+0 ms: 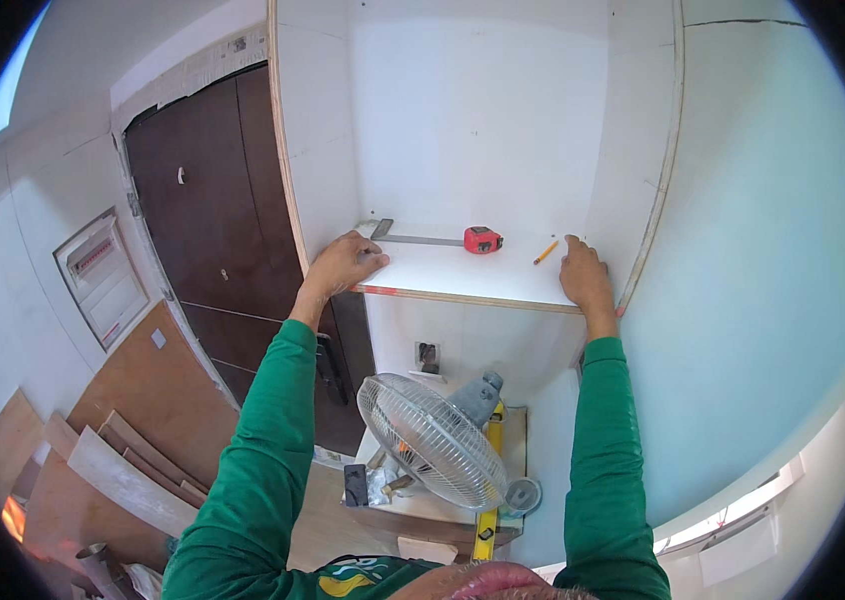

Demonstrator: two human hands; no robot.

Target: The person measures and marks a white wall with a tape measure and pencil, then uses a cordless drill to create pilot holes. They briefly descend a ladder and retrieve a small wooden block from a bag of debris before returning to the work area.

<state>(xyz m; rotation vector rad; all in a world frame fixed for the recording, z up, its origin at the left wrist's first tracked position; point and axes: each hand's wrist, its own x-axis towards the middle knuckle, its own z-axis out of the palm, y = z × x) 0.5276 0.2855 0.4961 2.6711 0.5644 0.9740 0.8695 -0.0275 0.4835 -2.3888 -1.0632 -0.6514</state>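
Observation:
A white shelf board (pixel 463 278) with a bare plywood front edge spans the inside of a tall white cabinet. At its left end my left hand (pixel 343 265) grips the board beside the side panel, fingers bent over the top. My right hand (pixel 585 278) holds the right end, closed near the other panel; its underside fingers are hidden. On the shelf lie a metal square (pixel 423 240) near my left hand, a red tape measure (pixel 483 240) at the blade's end, and a yellow pencil (pixel 546 252) just left of my right hand.
Below the shelf, a grey fan (pixel 433 440) stands by a yellow spirit level (pixel 486 535) and a dark phone-like slab (pixel 356 485). A brown door (pixel 208 200) is at left, with wood offcuts (pixel 133 480) leaning lower down. A wall socket (pixel 428 357) sits beneath the shelf.

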